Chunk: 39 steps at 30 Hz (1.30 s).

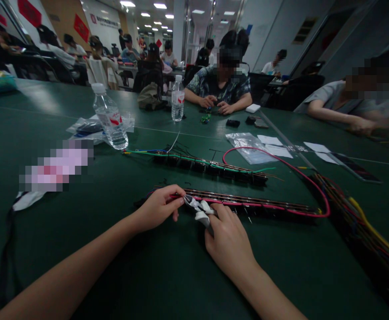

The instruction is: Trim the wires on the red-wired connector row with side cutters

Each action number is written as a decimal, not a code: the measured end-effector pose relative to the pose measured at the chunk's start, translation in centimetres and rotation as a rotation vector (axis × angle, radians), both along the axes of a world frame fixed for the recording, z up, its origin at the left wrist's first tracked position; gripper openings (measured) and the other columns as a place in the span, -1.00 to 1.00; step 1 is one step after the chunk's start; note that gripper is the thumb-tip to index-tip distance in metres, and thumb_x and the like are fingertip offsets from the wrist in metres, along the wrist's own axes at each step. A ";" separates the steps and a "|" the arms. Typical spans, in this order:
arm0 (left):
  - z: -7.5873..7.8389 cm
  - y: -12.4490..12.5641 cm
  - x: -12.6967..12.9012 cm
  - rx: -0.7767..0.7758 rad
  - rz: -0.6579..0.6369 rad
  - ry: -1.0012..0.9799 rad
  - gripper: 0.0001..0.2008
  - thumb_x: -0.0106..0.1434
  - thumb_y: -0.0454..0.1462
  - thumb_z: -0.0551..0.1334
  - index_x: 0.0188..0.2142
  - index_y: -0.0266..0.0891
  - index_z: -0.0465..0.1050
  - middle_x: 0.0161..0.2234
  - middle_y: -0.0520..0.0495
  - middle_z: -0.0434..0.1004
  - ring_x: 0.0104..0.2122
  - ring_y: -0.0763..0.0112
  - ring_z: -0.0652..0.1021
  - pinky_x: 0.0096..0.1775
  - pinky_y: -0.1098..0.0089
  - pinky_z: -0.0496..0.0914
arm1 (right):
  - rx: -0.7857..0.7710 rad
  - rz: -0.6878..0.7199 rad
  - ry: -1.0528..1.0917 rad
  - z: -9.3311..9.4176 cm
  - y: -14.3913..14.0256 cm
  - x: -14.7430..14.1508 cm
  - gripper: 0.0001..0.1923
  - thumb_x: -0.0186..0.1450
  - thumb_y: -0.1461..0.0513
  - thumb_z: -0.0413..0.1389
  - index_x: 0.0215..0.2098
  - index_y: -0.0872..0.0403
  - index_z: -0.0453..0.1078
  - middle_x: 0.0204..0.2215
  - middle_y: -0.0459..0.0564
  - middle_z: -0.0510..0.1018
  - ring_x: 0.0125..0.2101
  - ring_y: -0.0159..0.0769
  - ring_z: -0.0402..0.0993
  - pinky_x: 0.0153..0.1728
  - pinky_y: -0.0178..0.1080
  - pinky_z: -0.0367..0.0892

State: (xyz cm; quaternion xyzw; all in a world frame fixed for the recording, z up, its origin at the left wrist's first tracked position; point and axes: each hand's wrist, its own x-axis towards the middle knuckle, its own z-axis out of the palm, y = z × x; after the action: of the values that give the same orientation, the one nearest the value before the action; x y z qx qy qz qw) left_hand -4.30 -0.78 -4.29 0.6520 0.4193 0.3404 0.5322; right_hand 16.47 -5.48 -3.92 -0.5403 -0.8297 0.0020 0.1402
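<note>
Both hands work mid-table — left hand point(159, 208) pinching red wire point(281, 165), right hand point(228, 240) gripping cutters point(199, 209).

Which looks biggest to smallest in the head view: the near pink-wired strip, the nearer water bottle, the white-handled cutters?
1. Near pink-wired strip, longest by far.
2. Nearer water bottle.
3. White-handled cutters, partly hidden by the right hand.
The bottle sits farther away, so it looks smaller than it is.

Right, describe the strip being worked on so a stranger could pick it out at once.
On the green table, two long dark strips lie side by side in front of the person. Take the nearer strip, where the left hand pinches a wire and the right hand holds white-handled cutters. It carries the pink wire; the farther strip carries green ones.
</note>
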 end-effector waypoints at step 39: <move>0.0 0.0 0.0 -0.005 -0.006 0.007 -0.89 0.32 -0.31 0.12 -0.18 -0.28 0.36 -0.50 0.09 0.42 -0.60 0.53 0.47 -0.48 0.47 0.35 | -0.014 0.024 0.010 0.0 0.0 0.2 -0.81 0.16 0.43 0.08 -0.28 0.14 0.45 -0.12 0.13 0.43 -0.14 -0.10 0.36 -0.13 -0.09 0.33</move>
State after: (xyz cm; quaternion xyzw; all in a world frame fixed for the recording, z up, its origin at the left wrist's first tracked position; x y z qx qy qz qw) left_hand -4.33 -0.79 -4.25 0.6532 0.4198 0.3355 0.5334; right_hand 16.68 -5.46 -3.89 -0.5312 -0.8354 0.0124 0.1406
